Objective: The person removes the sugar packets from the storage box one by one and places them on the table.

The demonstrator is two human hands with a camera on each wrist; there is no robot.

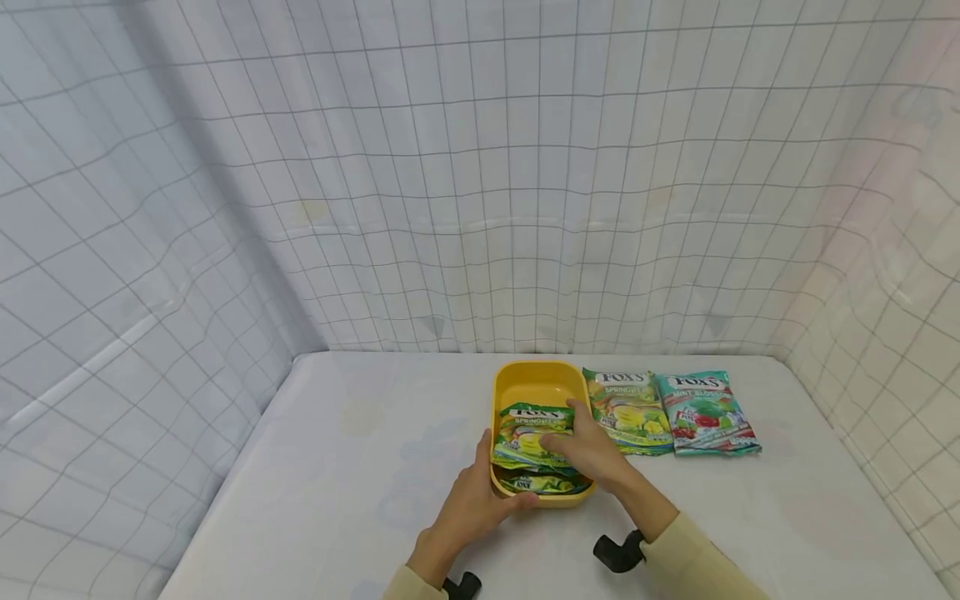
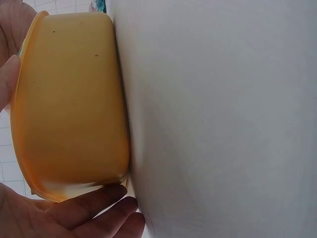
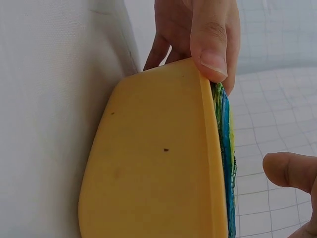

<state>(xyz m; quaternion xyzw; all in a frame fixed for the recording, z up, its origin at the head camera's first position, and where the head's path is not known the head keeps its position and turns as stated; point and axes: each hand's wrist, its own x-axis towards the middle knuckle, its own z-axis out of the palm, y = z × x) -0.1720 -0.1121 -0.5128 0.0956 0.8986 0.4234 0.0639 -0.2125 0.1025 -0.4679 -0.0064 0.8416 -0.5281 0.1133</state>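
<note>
Left hand [image 1: 480, 492] is gripping the yellow tray's [image 1: 536, 379] near-left corner, steadying it near the table's [image 1: 360, 467] middle, while right hand [image 1: 592, 446], fingers flat, is pressing the candy bag [image 1: 528, 429] down inside.

Yellow tray [image 1: 538, 385], plain, a few tiny dark specks on its underside. Candy bag [image 1: 531, 433] in it: green and yellow, blue strip. On the white counter [image 1: 360, 467], one green-yellow bag [image 1: 628, 410] and one teal bag [image 1: 708, 412] with red and green print. Backdrop [image 1: 480, 167] white with thin grey grid. Cream sleeves [image 1: 697, 558].
</note>
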